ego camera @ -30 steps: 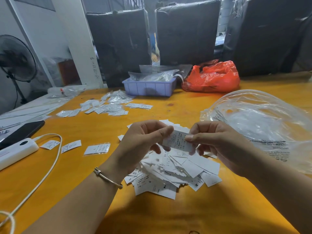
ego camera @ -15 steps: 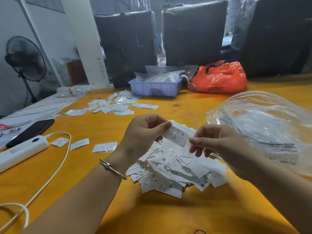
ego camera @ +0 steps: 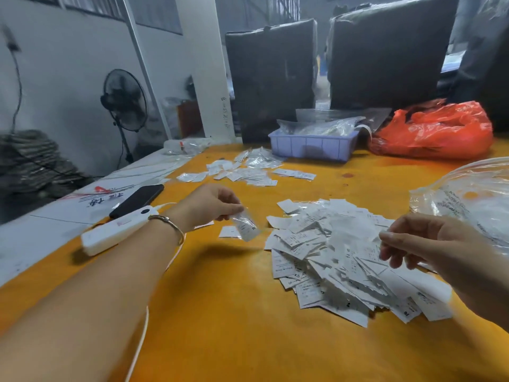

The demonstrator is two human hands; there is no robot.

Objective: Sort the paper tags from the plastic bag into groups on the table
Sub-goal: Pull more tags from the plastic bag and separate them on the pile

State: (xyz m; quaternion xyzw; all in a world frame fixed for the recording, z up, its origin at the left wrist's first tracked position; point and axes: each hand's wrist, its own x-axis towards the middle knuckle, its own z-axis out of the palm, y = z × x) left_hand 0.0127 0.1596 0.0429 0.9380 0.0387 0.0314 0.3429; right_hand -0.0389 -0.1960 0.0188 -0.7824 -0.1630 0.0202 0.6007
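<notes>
The left hand (ego camera: 212, 204) reaches out over the orange tabletop (ego camera: 234, 312) with the arm stretched forward, a bracelet (ego camera: 167, 224) on the wrist; its thumb and fingers pinch one tag (ego camera: 246, 225) by its upper end, so that the tag hangs tilted just above the tabletop, left of the pile (ego camera: 341, 257); another tag (ego camera: 228, 232) lies flat just beneath and beside it. The right hand (ego camera: 421, 244) hovers over the right part of the pile, fingers loosely curled and pointing left, grasping nothing that can be seen. The pile lies between the hands, nearer the right one; the clear bag (ego camera: 468, 199) sits at the right edge, just beyond the right hand. Farther back, a looser group (ego camera: 242, 172) of tags lies spread before a blue tray (ego camera: 311, 146); a red bag (ego camera: 432, 130) sits right of the tray. A phone (ego camera: 137, 199) and a white charger (ego camera: 115, 230) lie left of the left wrist.
</notes>
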